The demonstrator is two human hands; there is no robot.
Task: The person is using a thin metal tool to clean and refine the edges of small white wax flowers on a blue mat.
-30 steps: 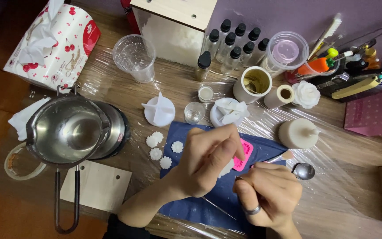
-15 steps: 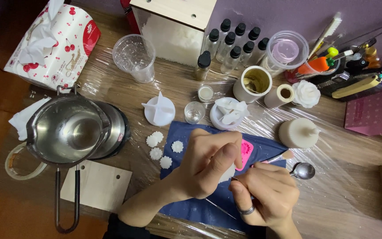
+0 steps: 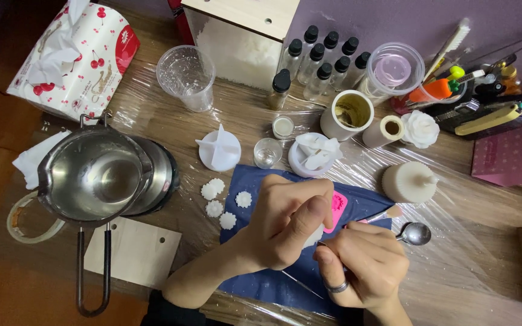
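- our left hand [image 3: 288, 226] clenches a white wax piece [image 3: 314, 236] over the blue mat [image 3: 261, 284].
- our right hand [image 3: 364, 265] grips a thin tool against it.
- four wax flowers [image 3: 214, 209] lie finished at the mat's left edge; the pink mould [image 3: 337, 208] is still on it.

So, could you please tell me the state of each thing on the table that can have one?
left hand: closed around a white piece, over the pink mould
right hand: pinching a thin tool
metal pot: holds clear liquid
plastic cup: upright, empty
dropper bottles: capped, upright
tissue pack: open, a tissue sticking out
small white flowers: lying loose by the blue cloth
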